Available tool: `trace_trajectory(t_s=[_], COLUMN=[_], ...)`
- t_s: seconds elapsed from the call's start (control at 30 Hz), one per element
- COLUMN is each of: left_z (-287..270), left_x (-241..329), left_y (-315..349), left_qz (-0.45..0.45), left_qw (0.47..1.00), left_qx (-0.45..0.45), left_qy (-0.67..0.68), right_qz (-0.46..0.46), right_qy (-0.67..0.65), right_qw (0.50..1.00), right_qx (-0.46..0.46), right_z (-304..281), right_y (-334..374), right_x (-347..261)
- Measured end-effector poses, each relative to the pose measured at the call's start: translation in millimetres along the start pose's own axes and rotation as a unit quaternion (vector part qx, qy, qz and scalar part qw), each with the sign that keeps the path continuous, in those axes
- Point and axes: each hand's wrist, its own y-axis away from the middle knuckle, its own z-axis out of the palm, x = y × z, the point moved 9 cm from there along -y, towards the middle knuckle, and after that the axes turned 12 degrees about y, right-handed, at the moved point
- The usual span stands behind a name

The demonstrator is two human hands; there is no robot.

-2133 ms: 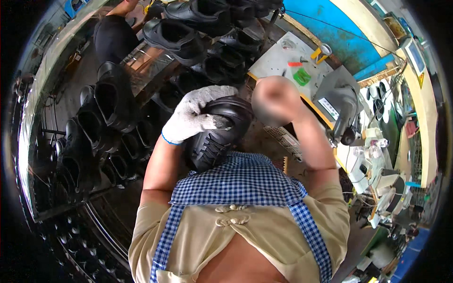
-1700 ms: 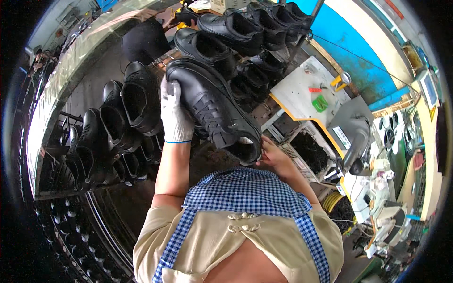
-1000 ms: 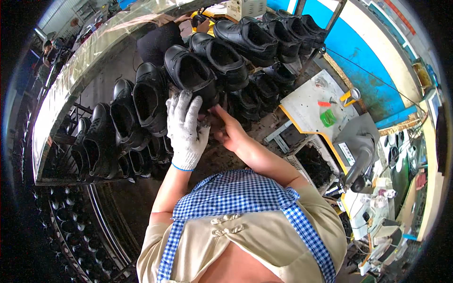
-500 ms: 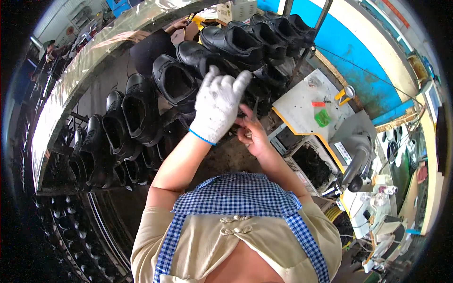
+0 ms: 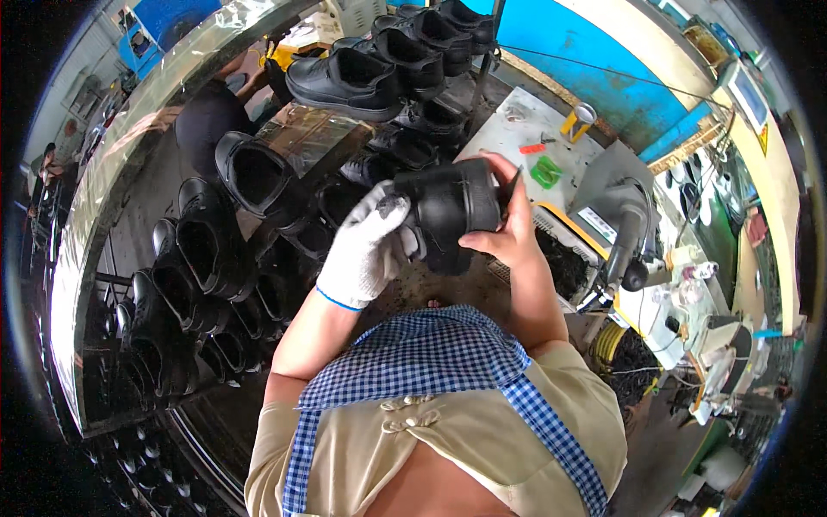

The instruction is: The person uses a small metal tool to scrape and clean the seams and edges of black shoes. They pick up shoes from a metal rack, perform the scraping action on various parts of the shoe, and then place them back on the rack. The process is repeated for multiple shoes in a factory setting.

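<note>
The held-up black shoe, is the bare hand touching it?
Touching: the head view shows the right hand with its thumb against the black shoe.

A head-worn fisheye looks steeply down, close.

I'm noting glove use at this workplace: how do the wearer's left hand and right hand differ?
The left hand wears a blue-edged white glove; the right hand is bare. In this view, the left hand holds the left side of the black shoe, while the right hand holds its right side. Both hands are on the same shoe.
</note>
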Motion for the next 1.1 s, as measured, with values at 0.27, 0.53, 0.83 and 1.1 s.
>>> trace_trajectory(t_s=[0.27,0.53,0.83,1.1], left_z=[-3.9,0.4,-0.1,-0.7], left_x=[-23.3,-8.1,0.4,2.9], left_y=[11.4,24.4,32.3,31.4], left_qz=[-0.039,0.099,0.249,0.178], left_qw=[0.996,0.972,0.864,0.924], left_qx=[-0.078,-0.116,-0.129,-0.128], left_qy=[0.003,-0.181,-0.417,-0.312], right_qz=[-0.033,-0.165,-0.198,-0.118], right_qy=[0.1,0.35,0.523,0.277], right_qw=[0.994,0.922,0.821,0.954], right_qx=[-0.034,-0.017,-0.116,0.005], right_z=[13.3,16.5,43.1,19.7], right_y=[12.8,2.7,13.9,-7.4], right_x=[-20.2,-101.2,-94.1,-78.9])
